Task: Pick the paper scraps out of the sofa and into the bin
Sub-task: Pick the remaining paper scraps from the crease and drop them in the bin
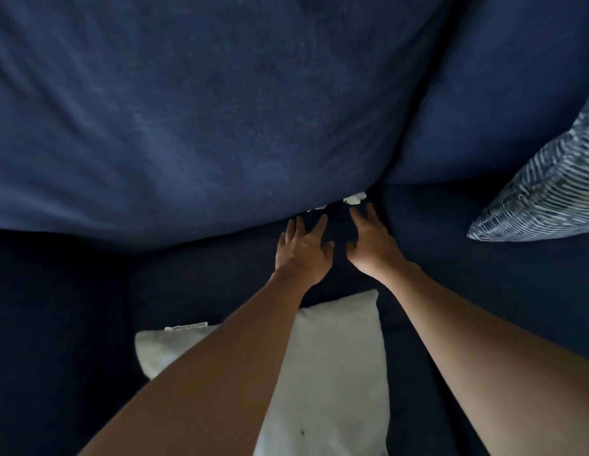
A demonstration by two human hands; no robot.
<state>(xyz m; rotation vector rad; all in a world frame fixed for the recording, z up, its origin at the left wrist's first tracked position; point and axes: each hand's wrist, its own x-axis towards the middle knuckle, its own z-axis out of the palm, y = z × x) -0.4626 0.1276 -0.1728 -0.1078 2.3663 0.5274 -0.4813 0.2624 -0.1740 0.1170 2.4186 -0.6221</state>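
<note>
White paper scraps (355, 198) peek out of the gap under the big dark-blue back cushion (187, 126) of the sofa, with a smaller scrap (316, 208) just to their left. My left hand (303, 250) lies flat on the seat, fingers spread, a little below the smaller scrap. My right hand (368, 241) is beside it, fingers apart, its fingertips just short of the larger scraps. Neither hand holds anything. No bin is in view.
A white pillow (335, 373) lies on the seat under my forearms. A blue-and-white patterned cushion (543, 199) leans at the right. A second dark-blue back cushion (500, 93) meets the first one above the scraps.
</note>
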